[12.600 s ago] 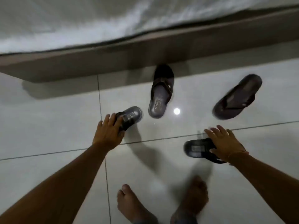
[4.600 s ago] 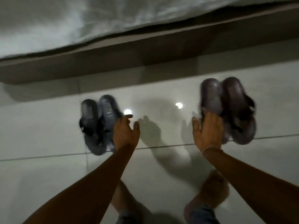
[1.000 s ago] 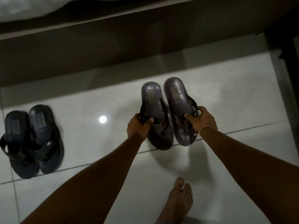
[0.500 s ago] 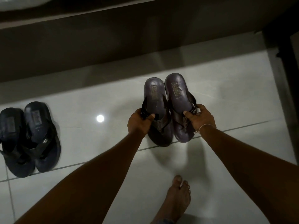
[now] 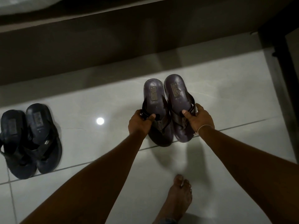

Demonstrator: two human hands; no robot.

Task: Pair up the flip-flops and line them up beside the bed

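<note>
Two purple-brown flip-flops stand side by side on the white tiled floor, heels toward the bed frame. My left hand grips the strap of the left purple flip-flop. My right hand grips the strap of the right purple flip-flop. Both soles touch along their inner edges. A dark blue pair lies together on the floor at the far left, with nothing touching it.
The brown bed frame runs across the top, with white bedding at the upper left. A dark furniture leg stands at the right edge. My bare foot rests on the tiles below the purple pair. A ceiling light reflects on the floor.
Both hands have kept their grip and shifted the purple pair slightly up toward the bed. The blue pair has stayed in place on the floor.
</note>
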